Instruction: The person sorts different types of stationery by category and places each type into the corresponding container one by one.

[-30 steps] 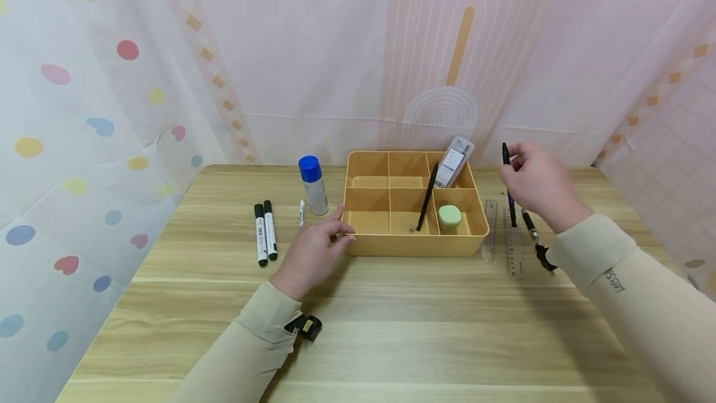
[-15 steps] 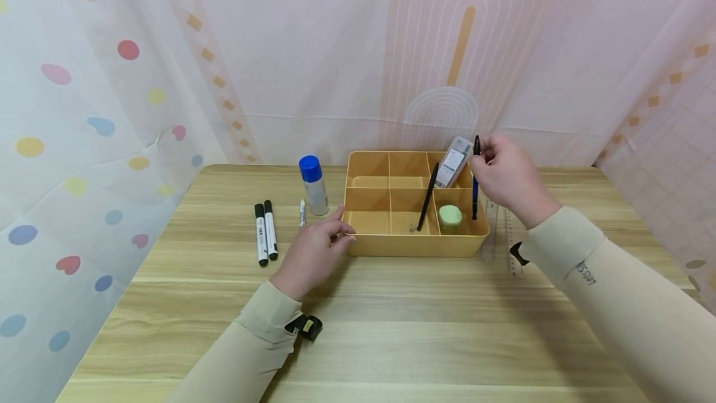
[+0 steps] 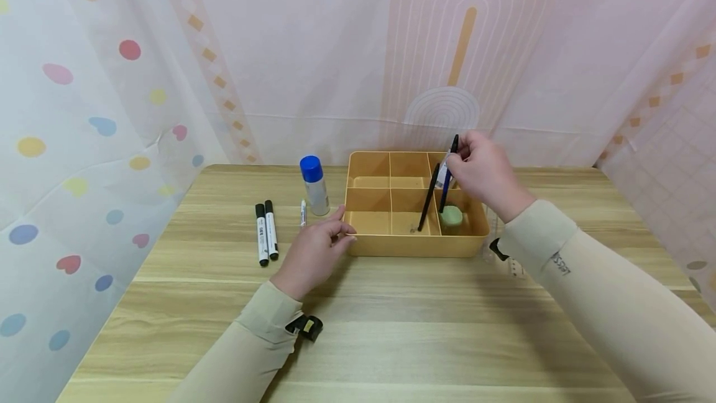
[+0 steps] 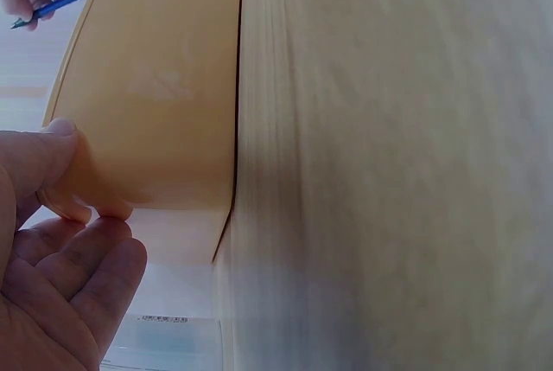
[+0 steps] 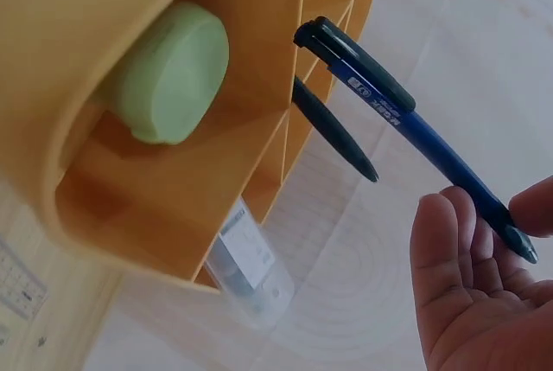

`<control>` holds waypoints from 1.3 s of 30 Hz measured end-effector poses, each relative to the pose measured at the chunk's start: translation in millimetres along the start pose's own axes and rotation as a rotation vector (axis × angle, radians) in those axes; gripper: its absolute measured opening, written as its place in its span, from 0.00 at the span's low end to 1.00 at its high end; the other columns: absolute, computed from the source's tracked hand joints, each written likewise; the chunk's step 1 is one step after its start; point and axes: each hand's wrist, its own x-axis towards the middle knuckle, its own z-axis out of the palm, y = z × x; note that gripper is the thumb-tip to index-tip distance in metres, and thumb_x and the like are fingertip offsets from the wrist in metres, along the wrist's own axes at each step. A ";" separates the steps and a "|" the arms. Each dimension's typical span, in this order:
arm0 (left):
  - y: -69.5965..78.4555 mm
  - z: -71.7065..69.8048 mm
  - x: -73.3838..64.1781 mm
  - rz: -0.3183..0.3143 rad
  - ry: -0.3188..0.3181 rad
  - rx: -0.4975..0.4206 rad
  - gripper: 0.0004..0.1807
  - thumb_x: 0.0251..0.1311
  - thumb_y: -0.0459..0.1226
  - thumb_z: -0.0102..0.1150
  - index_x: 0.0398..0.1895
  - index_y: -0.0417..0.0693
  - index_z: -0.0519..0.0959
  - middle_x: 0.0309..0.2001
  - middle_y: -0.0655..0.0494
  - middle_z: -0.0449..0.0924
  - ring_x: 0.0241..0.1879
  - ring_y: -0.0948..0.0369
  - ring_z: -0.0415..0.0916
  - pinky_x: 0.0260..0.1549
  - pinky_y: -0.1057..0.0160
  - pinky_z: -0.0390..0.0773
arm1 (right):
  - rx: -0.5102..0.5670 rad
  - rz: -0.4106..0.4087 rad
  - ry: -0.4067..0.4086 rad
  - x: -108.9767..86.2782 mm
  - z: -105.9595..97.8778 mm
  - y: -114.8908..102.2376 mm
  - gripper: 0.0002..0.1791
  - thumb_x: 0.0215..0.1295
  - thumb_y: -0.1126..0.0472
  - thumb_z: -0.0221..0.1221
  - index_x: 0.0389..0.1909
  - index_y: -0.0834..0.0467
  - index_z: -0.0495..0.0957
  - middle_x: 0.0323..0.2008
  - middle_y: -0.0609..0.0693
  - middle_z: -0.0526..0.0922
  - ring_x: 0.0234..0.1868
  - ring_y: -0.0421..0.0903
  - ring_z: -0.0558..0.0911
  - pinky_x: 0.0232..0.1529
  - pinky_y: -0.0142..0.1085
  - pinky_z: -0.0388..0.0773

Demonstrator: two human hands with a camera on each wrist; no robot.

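My right hand (image 3: 484, 174) pinches a blue and black click pen (image 5: 423, 142) near one end, holding it above the yellow divided organizer box (image 3: 416, 246). In the head view the pen overlaps a pale green rounded object (image 3: 452, 217) in the front right compartment. A black pen (image 3: 428, 199) leans in the front middle compartment. The clear case with a white label (image 5: 246, 259) stands in the back right compartment, partly behind my right hand in the head view. With thumb and fingers, my left hand (image 3: 315, 252) grips the box's front left corner (image 4: 95, 185).
Left of the box stand a blue-capped bottle (image 3: 316, 186) and, lying down, a small white pen (image 3: 303, 213). Two black-capped markers (image 3: 266, 233) lie farther left. A clear ruler (image 3: 516, 268) lies right of the box, mostly under my right forearm. A patterned cloth hangs behind the table.
My right hand has carried the blue pen leftward from beside the box to over its right side. The left hand has stayed at the front left corner.
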 end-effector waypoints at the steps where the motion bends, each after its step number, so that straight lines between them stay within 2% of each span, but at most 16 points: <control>1: 0.0 0.2 0.0 -0.002 0.000 0.001 0.05 0.73 0.40 0.65 0.42 0.53 0.88 0.79 0.54 0.67 0.52 0.53 0.87 0.39 0.62 0.81 | -0.003 -0.003 -0.003 0.9 1.3 -0.6 0.08 0.70 0.62 0.50 0.44 0.61 0.75 0.41 0.56 0.81 0.37 0.51 0.79 0.35 0.39 0.77; 5: 0.4 1.0 0.4 -0.005 -0.003 0.007 0.05 0.73 0.40 0.65 0.43 0.53 0.88 0.79 0.55 0.66 0.52 0.53 0.87 0.39 0.62 0.80 | 0.007 -0.011 -0.001 3.0 4.1 -3.3 0.09 0.70 0.62 0.51 0.44 0.61 0.76 0.41 0.56 0.81 0.38 0.51 0.79 0.37 0.39 0.75; 10: 1.0 1.3 1.3 -0.010 -0.006 0.006 0.05 0.73 0.41 0.65 0.43 0.53 0.88 0.79 0.57 0.66 0.52 0.53 0.87 0.39 0.62 0.80 | 0.040 -0.044 0.019 6.5 7.6 -6.8 0.08 0.69 0.63 0.51 0.40 0.62 0.77 0.37 0.55 0.82 0.34 0.50 0.79 0.33 0.38 0.76; 16: 1.2 1.9 1.5 -0.010 -0.008 0.001 0.05 0.73 0.41 0.65 0.43 0.53 0.88 0.79 0.54 0.67 0.54 0.52 0.86 0.40 0.62 0.80 | 0.041 -0.015 -0.072 9.0 15.2 -6.9 0.07 0.72 0.63 0.52 0.44 0.63 0.75 0.41 0.56 0.82 0.35 0.49 0.79 0.32 0.37 0.76; 21: 0.9 2.8 1.8 -0.009 -0.005 -0.002 0.05 0.74 0.41 0.64 0.42 0.53 0.88 0.79 0.54 0.67 0.52 0.53 0.87 0.40 0.61 0.80 | -0.003 -0.004 -0.121 11.2 19.0 -5.8 0.08 0.74 0.63 0.52 0.48 0.63 0.73 0.44 0.57 0.80 0.36 0.50 0.78 0.33 0.37 0.76; 29: 0.6 2.4 1.2 -0.004 -0.001 -0.003 0.05 0.73 0.41 0.64 0.42 0.52 0.88 0.79 0.54 0.67 0.53 0.52 0.87 0.40 0.61 0.80 | -0.072 0.017 -0.146 15.0 24.0 -3.9 0.09 0.76 0.61 0.51 0.48 0.63 0.71 0.41 0.57 0.78 0.34 0.50 0.76 0.32 0.38 0.75; 34: 1.1 1.8 1.3 -0.006 -0.002 0.000 0.05 0.73 0.40 0.65 0.42 0.53 0.88 0.79 0.55 0.67 0.50 0.53 0.87 0.38 0.62 0.80 | -0.111 0.037 -0.164 14.7 24.0 -6.7 0.11 0.77 0.59 0.50 0.50 0.63 0.72 0.42 0.57 0.78 0.35 0.51 0.77 0.32 0.38 0.75; 39: 1.0 1.7 1.7 -0.003 -0.002 -0.001 0.05 0.73 0.41 0.65 0.42 0.53 0.88 0.79 0.54 0.67 0.52 0.52 0.87 0.38 0.62 0.79 | -0.138 0.047 -0.177 15.1 24.4 -6.6 0.12 0.78 0.58 0.49 0.50 0.62 0.73 0.41 0.57 0.78 0.35 0.51 0.78 0.33 0.39 0.75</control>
